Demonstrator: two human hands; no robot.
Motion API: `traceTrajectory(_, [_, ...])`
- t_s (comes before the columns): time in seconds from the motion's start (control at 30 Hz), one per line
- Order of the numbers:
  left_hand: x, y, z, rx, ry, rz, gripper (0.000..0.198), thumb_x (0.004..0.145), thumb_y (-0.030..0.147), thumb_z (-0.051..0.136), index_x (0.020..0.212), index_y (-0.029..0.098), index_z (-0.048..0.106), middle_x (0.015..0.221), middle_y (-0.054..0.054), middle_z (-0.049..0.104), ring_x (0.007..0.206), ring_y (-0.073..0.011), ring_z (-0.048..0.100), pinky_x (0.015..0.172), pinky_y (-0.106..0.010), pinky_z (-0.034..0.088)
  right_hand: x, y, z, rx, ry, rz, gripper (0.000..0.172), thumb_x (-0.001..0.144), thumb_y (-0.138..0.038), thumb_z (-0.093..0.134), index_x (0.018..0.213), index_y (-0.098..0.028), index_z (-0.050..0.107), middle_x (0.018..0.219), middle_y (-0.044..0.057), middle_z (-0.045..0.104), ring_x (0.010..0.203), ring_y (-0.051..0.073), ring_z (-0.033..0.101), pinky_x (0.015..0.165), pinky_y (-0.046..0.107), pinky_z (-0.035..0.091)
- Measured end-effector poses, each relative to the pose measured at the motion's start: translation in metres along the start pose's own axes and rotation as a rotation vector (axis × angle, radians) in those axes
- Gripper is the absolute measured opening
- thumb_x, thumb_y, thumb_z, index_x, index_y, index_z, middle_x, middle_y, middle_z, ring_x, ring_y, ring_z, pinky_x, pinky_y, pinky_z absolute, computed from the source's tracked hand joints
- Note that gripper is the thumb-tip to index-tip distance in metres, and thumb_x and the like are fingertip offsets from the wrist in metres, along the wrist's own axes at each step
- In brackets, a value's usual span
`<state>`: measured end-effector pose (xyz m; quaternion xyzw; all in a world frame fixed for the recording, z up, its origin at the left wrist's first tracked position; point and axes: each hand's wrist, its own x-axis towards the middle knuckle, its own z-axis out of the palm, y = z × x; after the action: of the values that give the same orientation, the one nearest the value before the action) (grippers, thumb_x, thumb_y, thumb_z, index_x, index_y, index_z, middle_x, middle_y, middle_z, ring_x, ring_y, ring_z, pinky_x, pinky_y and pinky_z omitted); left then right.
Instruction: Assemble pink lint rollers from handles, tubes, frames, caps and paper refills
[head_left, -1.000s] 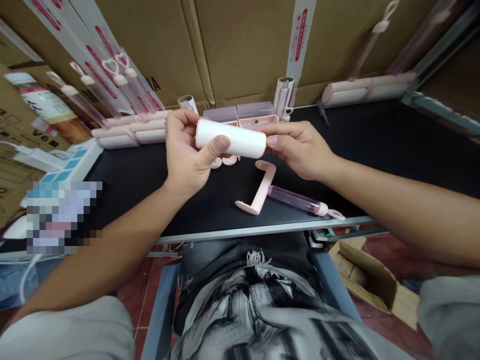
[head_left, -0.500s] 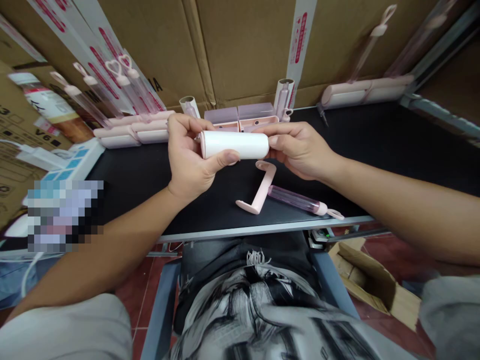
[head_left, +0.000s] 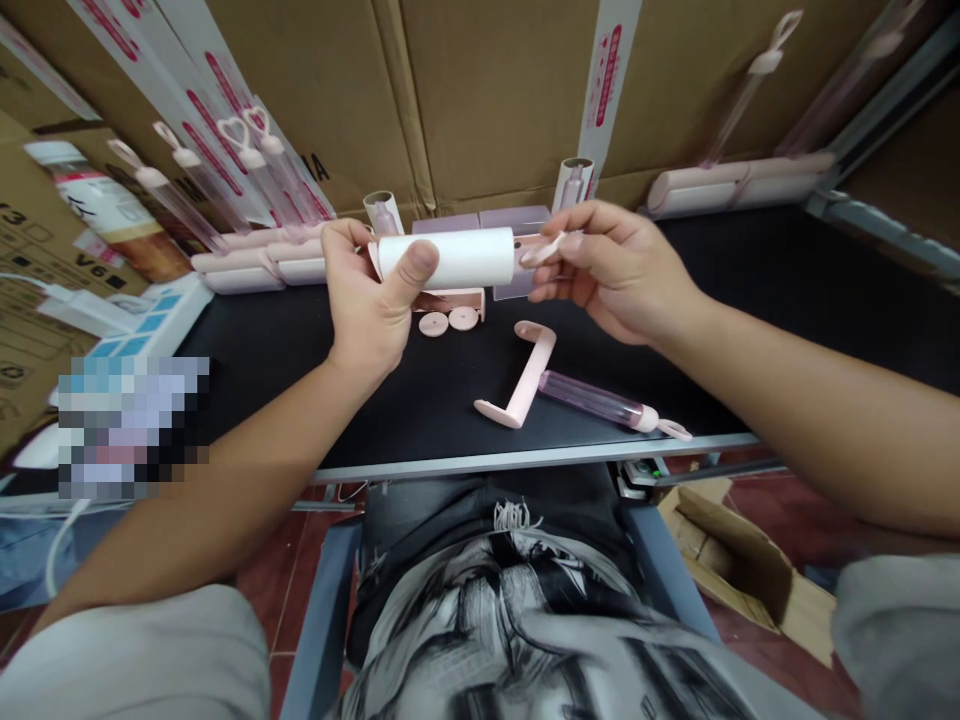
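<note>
My left hand [head_left: 367, 290] is closed round a white paper roll [head_left: 450, 258], held level above the table, thumb across its front. A pale pink piece shows at the roll's left end. At the roll's right end, my right hand [head_left: 607, 260] pinches a small pale pink piece [head_left: 544, 250]; its full shape is partly hidden by the fingers. Below lies a pink angled bracket [head_left: 529, 375] beside a clear pinkish tube handle [head_left: 592, 397] with a loop end. Two pink discs [head_left: 448, 321] rest on the table under the roll.
Several pink rollers [head_left: 240, 272] with upright clear handles stand at back left, more rollers [head_left: 690, 190] at back right. A power strip [head_left: 161, 310], a drink bottle [head_left: 112, 215] and a blurred-out object [head_left: 127, 430] are at the left. An open carton [head_left: 750, 560] sits on the floor.
The white roll has moved slightly left and up with my left hand. My right hand has shifted up, and a pink piece now shows in its fingers. The discs have come into view.
</note>
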<state>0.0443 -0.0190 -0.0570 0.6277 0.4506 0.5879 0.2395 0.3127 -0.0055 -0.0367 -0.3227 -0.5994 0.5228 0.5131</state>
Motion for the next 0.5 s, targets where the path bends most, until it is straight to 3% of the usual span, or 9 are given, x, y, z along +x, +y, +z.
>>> traceTrajectory(0.1, [0.006,-0.002,-0.002,-0.13,0.014,-0.04,0.084,0.08,0.098,0.077,0.13,0.042,0.039,0.127,0.002,0.063,0.132,-0.0298,0.063,0.091,-0.059,0.068,0.01,-0.001,-0.024,-0.278,0.018,-0.102,0.026,0.086,-0.038,0.095,0.091,-0.026,0.072,0.084,0.002,0.074,0.078,0.019,0.063,0.072,0.037,0.055])
traceTrajectory(0.2, [0.009,0.003,-0.003,-0.255,0.075,-0.102,0.087,0.074,0.091,0.089,0.119,0.037,0.038,0.12,0.004,0.061,0.129,-0.0281,0.063,0.094,-0.06,0.068,0.02,0.005,-0.048,-0.686,-0.128,-0.114,0.024,0.084,-0.036,0.094,0.08,-0.024,0.074,0.072,0.001,0.068,0.068,0.018,0.055,0.067,0.036,0.042])
traceTrajectory(0.33, [0.008,0.01,-0.002,-0.273,0.127,-0.123,0.083,0.077,0.086,0.088,0.11,0.032,0.035,0.117,0.0,0.06,0.136,-0.0337,0.061,0.094,-0.063,0.064,0.022,0.014,-0.057,-1.067,-0.366,-0.06,0.021,0.086,-0.032,0.093,0.074,-0.024,0.077,0.07,-0.001,0.072,0.064,0.017,0.057,0.067,0.034,0.038])
traceTrajectory(0.43, [0.006,0.012,-0.002,-0.177,0.068,-0.127,0.074,0.086,0.088,0.074,0.115,0.033,0.035,0.126,-0.001,0.063,0.14,-0.0345,0.061,0.09,-0.061,0.063,0.016,0.015,-0.05,-1.128,-0.51,-0.103,0.013,0.09,-0.026,0.09,0.079,-0.023,0.083,0.078,0.002,0.079,0.066,0.017,0.061,0.069,0.035,0.039])
traceTrajectory(0.5, [0.005,0.014,-0.002,-0.155,0.044,-0.161,0.073,0.086,0.089,0.072,0.117,0.034,0.035,0.125,0.0,0.065,0.136,-0.0327,0.064,0.087,-0.057,0.063,0.012,0.014,-0.046,-0.98,-0.426,-0.135,0.011,0.08,-0.02,0.096,0.077,-0.022,0.086,0.08,0.005,0.082,0.069,0.019,0.064,0.072,0.036,0.043])
